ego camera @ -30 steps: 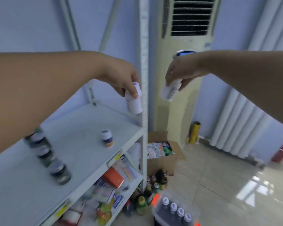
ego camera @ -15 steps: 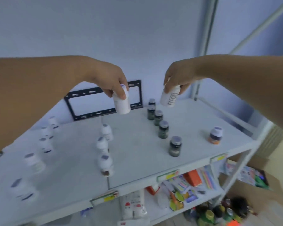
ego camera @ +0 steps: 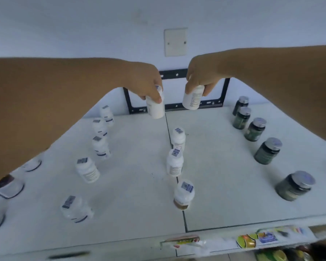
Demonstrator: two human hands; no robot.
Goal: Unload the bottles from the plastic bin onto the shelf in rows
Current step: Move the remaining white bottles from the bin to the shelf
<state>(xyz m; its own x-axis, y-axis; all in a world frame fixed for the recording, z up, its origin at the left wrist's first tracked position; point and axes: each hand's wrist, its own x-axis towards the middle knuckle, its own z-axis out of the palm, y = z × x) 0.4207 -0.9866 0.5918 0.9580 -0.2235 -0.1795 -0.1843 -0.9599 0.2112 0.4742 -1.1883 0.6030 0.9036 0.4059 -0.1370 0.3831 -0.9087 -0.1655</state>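
My left hand [ego camera: 145,81] grips a white bottle [ego camera: 155,108] by its cap, held above the back of the white shelf [ego camera: 224,185]. My right hand [ego camera: 201,76] grips a second white bottle [ego camera: 192,99] the same way, close beside the first. Below them a row of three white bottles [ego camera: 175,162] runs front to back along the shelf's middle seam. Another row of several white bottles [ego camera: 100,146] stands to the left. A row of several dark green bottles [ego camera: 267,151] with silver caps stands on the right. The plastic bin is out of view.
A black metal bracket [ego camera: 177,106] leans on the wall behind the shelf, under a white wall plate [ego camera: 175,42]. Dark-banded jars [ego camera: 7,185] stand at the far left. Price labels [ego camera: 252,240] line the shelf's front edge, with goods on the level below.
My view has swung left from the shelf's right end and the air conditioner to face the shelf top. Both hands, each still holding its white bottle, now hover over the middle row's back.
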